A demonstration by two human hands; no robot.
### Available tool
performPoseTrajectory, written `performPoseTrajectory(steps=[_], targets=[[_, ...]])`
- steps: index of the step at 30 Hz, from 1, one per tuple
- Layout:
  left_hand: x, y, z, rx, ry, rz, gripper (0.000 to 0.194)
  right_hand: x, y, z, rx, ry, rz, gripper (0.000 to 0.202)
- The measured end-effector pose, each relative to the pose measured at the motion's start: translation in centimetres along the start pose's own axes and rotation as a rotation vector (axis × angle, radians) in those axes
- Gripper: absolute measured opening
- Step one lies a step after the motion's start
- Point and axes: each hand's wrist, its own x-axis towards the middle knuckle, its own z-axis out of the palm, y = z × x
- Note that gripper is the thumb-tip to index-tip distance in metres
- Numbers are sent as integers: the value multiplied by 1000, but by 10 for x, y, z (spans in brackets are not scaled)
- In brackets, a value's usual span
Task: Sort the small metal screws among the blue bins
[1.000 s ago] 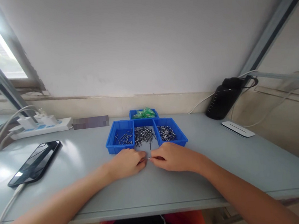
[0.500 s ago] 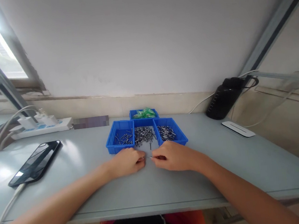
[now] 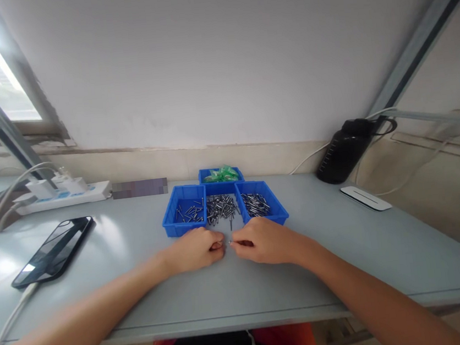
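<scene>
My left hand [image 3: 199, 248] rests on the table, closed, with thumb and fingertips pinched together; whatever it may hold is hidden. Facing it across a narrow gap, my right hand [image 3: 263, 241] pinches a small shiny metal piece [image 3: 230, 243]; only its tip shows, too small to tell screw from rivet. Just beyond the hands lies a loose pile of screw-like metal fasteners [image 3: 221, 208], with a single one apart at its near edge. Blue bins flank the pile: the left bin [image 3: 169, 215] holds a scattering of fasteners, the right bin [image 3: 277, 207] a denser heap.
Behind the pile, a third blue bin [image 3: 222, 186] contains green plastic packaging [image 3: 222, 173]. A phone [image 3: 54, 252] on a cable and a power strip [image 3: 64, 198] lie at left. At right are a black bottle [image 3: 344, 151] and a white flat device [image 3: 366, 198].
The right fingertips and the metal piece have shifted very slightly left, toward my left hand. The left hand, bins and pile look the same.
</scene>
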Motion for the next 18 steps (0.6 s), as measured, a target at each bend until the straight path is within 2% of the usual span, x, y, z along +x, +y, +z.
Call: performPoseTrajectory(steps=[8,18], targets=[[-2,6,-5,-115,-44,26,16,2,-3,1,-48,53,34,25],[-3,8,-11,-231,-95,-10,10,4,-3,-1,-20,46,85,26]])
